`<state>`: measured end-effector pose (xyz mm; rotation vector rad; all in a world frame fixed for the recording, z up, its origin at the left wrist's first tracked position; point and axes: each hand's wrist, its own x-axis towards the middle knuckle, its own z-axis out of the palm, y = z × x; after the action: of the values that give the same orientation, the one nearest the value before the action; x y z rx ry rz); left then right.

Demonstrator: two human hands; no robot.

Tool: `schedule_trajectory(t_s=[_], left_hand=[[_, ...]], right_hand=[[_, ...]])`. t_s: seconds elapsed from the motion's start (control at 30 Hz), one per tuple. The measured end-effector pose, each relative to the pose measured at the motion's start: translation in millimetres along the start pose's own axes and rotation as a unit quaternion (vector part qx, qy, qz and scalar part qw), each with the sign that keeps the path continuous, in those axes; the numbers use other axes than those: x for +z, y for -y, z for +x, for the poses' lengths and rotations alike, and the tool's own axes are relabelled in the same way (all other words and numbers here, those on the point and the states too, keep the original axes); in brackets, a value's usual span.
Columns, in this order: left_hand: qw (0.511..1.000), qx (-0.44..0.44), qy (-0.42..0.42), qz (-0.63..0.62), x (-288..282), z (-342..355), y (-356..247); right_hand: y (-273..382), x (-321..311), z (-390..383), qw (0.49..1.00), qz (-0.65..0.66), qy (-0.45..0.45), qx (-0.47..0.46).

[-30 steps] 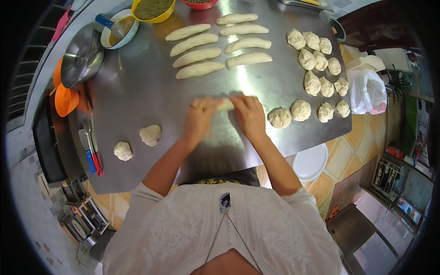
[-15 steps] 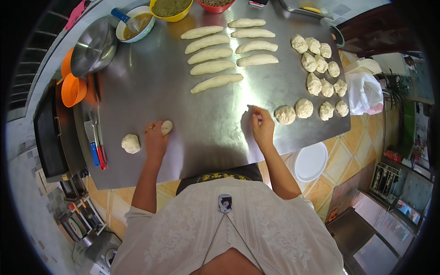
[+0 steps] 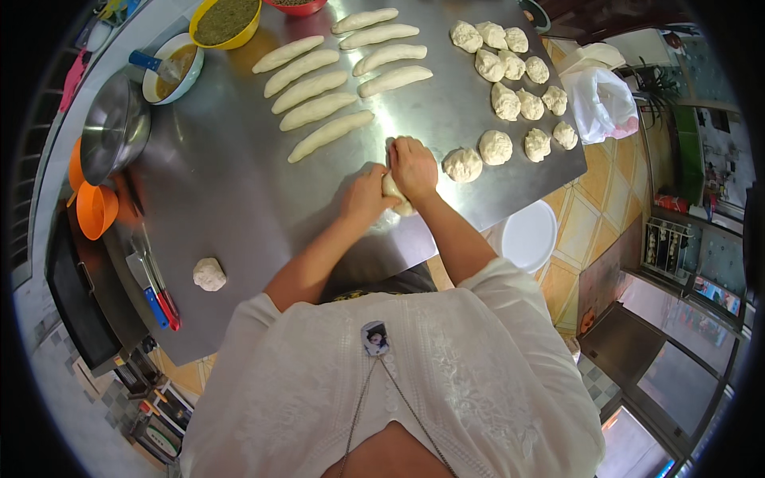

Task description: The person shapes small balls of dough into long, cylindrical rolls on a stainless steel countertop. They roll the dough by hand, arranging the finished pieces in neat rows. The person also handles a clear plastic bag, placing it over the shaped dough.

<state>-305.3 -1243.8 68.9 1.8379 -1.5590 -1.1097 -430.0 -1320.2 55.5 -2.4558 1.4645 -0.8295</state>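
A small lump of dough [image 3: 394, 191] is pressed between my left hand [image 3: 365, 194] and my right hand [image 3: 413, 166], just above the steel table [image 3: 231, 183]. Both hands close around it at the table's near middle. Beyond them lie several rolled dough logs [image 3: 330, 135] in two rows. To the right sit several round dough balls [image 3: 496, 146], the nearest one [image 3: 463, 164] close to my right hand. One lone dough ball [image 3: 209, 274] rests near the table's front left.
At the far left stand a steel bowl [image 3: 114, 137], a white bowl with sauce and a blue spoon [image 3: 172, 67], a yellow bowl of green filling [image 3: 226, 19] and orange bowls [image 3: 96, 210]. Knives and scrapers [image 3: 156, 291] lie at the left edge. A white plastic bag [image 3: 599, 100] sits right.
My left hand picked up a dough ball from the front left and brought it to the middle, where my right hand joined it. One more rolled log lies in the rows.
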Motion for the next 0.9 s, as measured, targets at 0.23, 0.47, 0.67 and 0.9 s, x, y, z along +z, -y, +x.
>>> schedule_trajectory(t_s=[0.23,0.47,0.67,0.9], left_hand=[[0.998,-0.003,0.040,0.040,12,-40,8],[0.998,0.044,-0.024,0.048,-36,8,22],[0.985,0.080,-0.013,0.153,-37,-21,23],[0.975,0.119,-0.105,0.156,-49,23,3]], right_hand=[[40,-29,-56,0.941,0.066,0.179,0.281],[25,31,11,0.999,0.000,0.044,0.013],[42,-10,-25,0.960,0.100,0.131,0.225],[22,18,-1,0.992,0.014,0.103,0.069]])
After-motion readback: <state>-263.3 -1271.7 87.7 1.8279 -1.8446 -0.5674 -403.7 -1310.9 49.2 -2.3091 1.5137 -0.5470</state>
